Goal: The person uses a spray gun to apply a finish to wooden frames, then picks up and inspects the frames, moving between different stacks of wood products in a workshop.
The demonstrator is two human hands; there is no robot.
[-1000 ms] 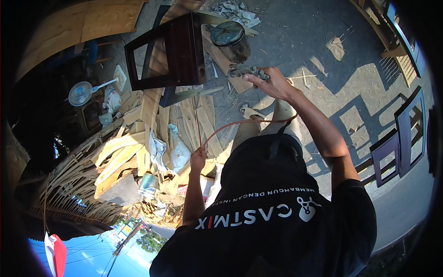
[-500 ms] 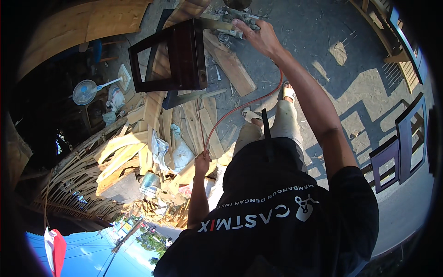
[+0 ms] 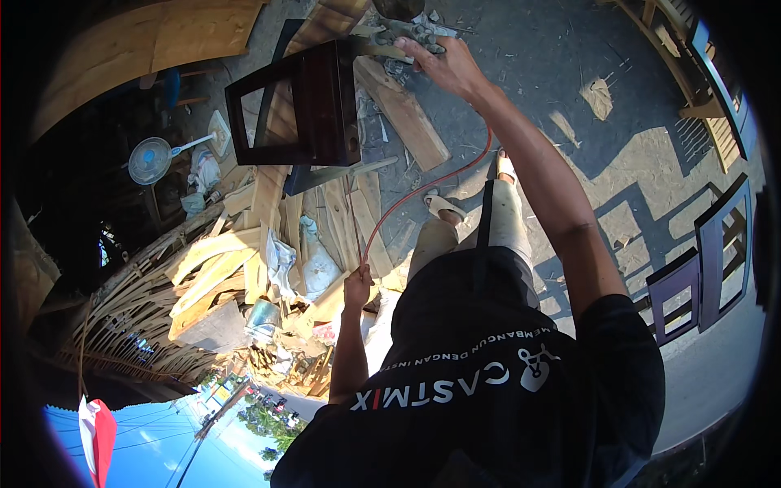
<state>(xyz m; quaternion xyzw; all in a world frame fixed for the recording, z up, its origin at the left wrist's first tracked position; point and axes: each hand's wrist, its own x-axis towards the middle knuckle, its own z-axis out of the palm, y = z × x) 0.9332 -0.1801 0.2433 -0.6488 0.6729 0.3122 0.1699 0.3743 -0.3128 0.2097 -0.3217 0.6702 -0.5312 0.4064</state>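
— Fingers of the right hand [image 3: 446, 67] wrap a grey spray tool [image 3: 399, 34] at twelve o'clock, beside the dark frame [image 3: 297, 102].
— And the left hand [image 3: 356, 286]?
— Closed, pinching the orange hose [image 3: 423, 189]. Next probably needs hose slack kept clear.

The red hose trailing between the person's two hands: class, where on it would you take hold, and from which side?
Grip the red hose on its free middle span, between the left hand and the right hand at the spray tool. Come from the open concrete side: wood planks crowd the other side.
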